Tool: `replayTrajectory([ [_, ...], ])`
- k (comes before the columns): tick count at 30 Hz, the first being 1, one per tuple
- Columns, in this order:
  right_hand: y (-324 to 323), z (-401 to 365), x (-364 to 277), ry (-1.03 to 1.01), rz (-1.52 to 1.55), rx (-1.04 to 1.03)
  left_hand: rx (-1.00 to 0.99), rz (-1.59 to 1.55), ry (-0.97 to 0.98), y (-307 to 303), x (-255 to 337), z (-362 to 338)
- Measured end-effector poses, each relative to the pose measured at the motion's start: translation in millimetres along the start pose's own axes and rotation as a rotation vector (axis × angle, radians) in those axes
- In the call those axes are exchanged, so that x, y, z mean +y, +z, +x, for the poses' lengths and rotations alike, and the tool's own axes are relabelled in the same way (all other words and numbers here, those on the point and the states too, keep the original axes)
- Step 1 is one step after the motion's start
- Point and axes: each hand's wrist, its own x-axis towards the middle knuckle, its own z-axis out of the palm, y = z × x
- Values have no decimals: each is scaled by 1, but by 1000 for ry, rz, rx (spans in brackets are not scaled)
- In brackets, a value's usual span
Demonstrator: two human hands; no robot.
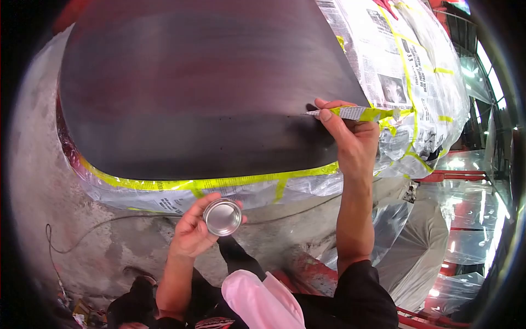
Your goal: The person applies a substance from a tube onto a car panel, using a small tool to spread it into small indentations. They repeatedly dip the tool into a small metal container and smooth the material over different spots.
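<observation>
My left hand (193,227) holds a small round tin (222,216) with a shiny silvery rim, its round face turned up at me. It is in front of the masked lower edge of a large dark, smooth car panel (208,71). Pen-like between thumb and fingers, my right hand (350,129) grips a slim pointed stick (353,113) that appears wrapped in newspaper and yellow tape. Its pale tip is close over the panel near the right corner, beside the hand's shadow. Several tiny dark spots (221,147) show on the panel's lower part.
Newspaper (392,82) and yellow tape (219,182) border the panel. A hose or cable (109,222) runs over the grey concrete floor (38,175). Plastic sheeting and a grey cover (419,247) are at the right. Pink cloth (263,299) hangs low in front of me.
</observation>
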Motion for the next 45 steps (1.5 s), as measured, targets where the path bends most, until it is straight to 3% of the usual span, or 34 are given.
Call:
replayTrajectory([
  [22,8,1,-3,69,-58,-45,-8,-20,-2,3,0,4],
  [40,10,0,-1,55,-88,-44,-27,-34,1,-1,0,7],
  [45,-6,6,3,-33,-105,-20,-22,-26,14,1,-1,8],
])
